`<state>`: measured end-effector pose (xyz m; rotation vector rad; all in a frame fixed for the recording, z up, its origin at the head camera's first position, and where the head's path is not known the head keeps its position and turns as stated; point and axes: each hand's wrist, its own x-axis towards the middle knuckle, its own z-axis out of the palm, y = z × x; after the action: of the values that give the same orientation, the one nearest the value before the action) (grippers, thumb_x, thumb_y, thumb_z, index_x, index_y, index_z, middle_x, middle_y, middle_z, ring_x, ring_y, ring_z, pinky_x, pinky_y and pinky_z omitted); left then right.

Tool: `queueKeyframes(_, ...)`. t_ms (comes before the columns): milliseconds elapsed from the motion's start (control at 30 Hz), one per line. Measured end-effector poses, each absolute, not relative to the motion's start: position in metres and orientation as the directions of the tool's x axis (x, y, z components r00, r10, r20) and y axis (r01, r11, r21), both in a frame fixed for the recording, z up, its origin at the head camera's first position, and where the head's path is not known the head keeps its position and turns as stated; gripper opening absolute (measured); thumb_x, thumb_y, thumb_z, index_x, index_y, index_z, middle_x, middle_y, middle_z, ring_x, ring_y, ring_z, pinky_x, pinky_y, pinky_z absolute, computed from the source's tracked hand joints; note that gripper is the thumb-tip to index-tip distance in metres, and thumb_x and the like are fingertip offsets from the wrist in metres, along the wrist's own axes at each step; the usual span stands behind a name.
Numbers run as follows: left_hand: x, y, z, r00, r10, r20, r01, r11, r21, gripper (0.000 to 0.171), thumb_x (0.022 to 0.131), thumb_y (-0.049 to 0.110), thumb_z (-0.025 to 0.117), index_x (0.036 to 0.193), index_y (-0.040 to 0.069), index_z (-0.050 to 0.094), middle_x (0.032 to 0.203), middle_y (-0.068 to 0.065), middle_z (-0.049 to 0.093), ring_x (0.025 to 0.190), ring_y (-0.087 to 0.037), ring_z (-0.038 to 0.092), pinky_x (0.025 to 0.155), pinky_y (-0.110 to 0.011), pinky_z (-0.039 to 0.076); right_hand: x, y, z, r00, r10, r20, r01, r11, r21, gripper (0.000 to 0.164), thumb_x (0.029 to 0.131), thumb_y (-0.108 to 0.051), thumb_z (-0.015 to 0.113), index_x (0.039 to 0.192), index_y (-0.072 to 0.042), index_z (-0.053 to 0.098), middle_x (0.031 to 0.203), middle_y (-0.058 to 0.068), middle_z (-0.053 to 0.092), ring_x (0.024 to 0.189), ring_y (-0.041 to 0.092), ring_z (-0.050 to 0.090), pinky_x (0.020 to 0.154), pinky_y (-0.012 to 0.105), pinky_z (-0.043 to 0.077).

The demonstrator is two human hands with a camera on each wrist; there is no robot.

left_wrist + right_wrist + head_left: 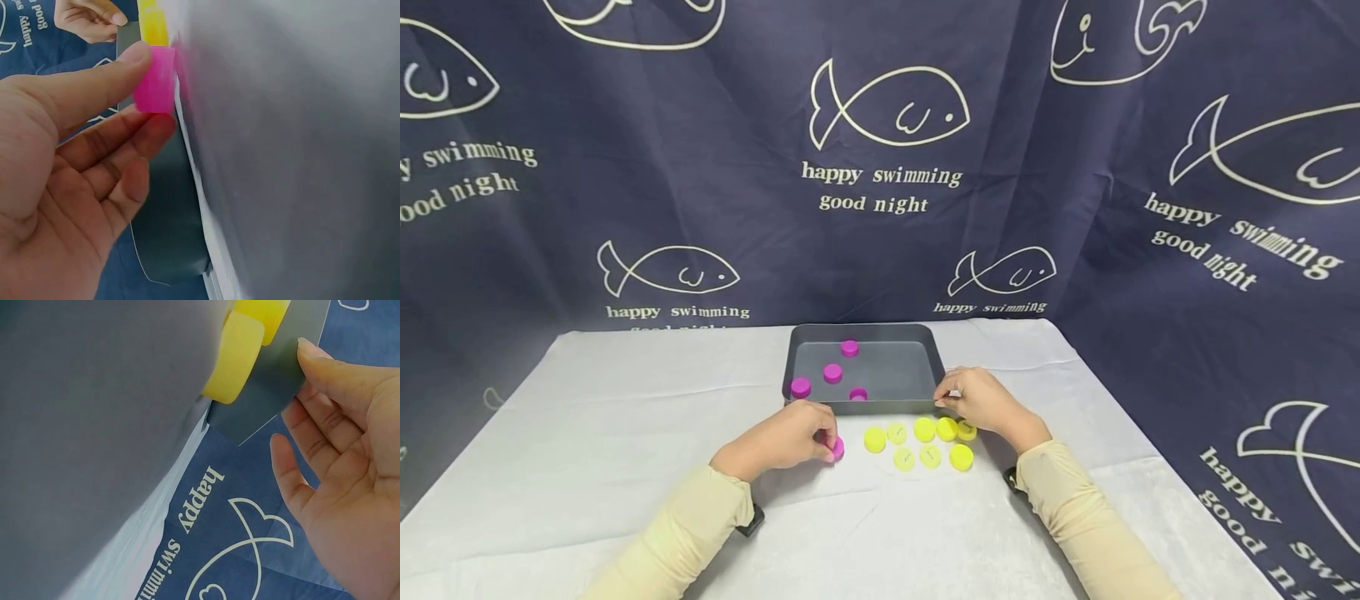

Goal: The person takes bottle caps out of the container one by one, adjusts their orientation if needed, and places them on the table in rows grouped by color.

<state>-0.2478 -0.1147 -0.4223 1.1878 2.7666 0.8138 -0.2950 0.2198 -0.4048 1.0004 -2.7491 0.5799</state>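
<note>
Between the thumb and fingers of my left hand [797,435] is a magenta bottle cap [156,80], pinched low at the white tablecloth in front of the tray. Dark grey tray [887,407] lies behind the caps, with several magenta caps [832,373] inside, mostly toward its left. My right hand [985,402] grips the tray's front right corner, thumb [315,351] against the outer wall and some fingertips hidden behind it. Several yellow caps [925,429] lie on the cloth between the hands, some with their hollow side up.
The white-covered table [647,400] extends to both sides and in front. Dark blue curtain [760,217] with fish drawings and lettering hangs behind and at the sides. A dark band [751,522] shows at the left wrist.
</note>
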Motion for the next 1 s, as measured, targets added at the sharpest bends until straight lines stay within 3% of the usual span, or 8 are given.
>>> queueKeyframes(567, -0.247, -0.115, -0.424, -0.710, 0.682, 0.176, 0.672, 0.582, 0.458, 0.025, 0.076, 0.012, 0.085, 0.071, 0.021, 0.062, 0.075, 0.015, 0.052, 0.074, -0.003, 0.050, 0.069, -0.021, 0.049, -0.296, 0.221, -0.405, -0.749, -0.588, 0.304, -0.661, 0.695, -0.283, 0.006, 0.082, -0.005, 0.078, 0.084, -0.011, 0.079, 0.081, -0.008, 0.070, 0.087, 0.018, 0.069, 0.107, 0.047, 0.044)
queueKeyframes(833, -0.249, -0.119, -0.417, -0.702, 0.683, 0.201, 0.690, 0.581, 0.432, 0.017, 0.076, 0.018, 0.085, 0.075, 0.021, 0.068, 0.077, 0.016, 0.060, 0.074, -0.005, 0.057, 0.072, -0.024, 0.051, -0.295, 0.220, -0.404, -0.754, -0.584, 0.303, -0.656, 0.699, -0.286, 0.005, 0.082, -0.006, 0.078, 0.084, -0.010, 0.078, 0.081, -0.008, 0.070, 0.087, 0.019, 0.069, 0.107, 0.046, 0.045)
queueKeyframes(1000, -0.250, -0.126, -0.406, -0.683, 0.677, 0.273, 0.722, 0.570, 0.393, 0.004, 0.083, 0.017, 0.078, 0.083, 0.015, 0.076, 0.088, 0.013, 0.069, 0.088, -0.005, 0.064, 0.083, -0.028, 0.055, -0.295, 0.220, -0.405, -0.762, -0.578, 0.292, -0.646, 0.708, -0.286, 0.004, 0.083, -0.007, 0.078, 0.084, -0.011, 0.079, 0.081, -0.009, 0.070, 0.089, 0.018, 0.069, 0.105, 0.043, 0.047)
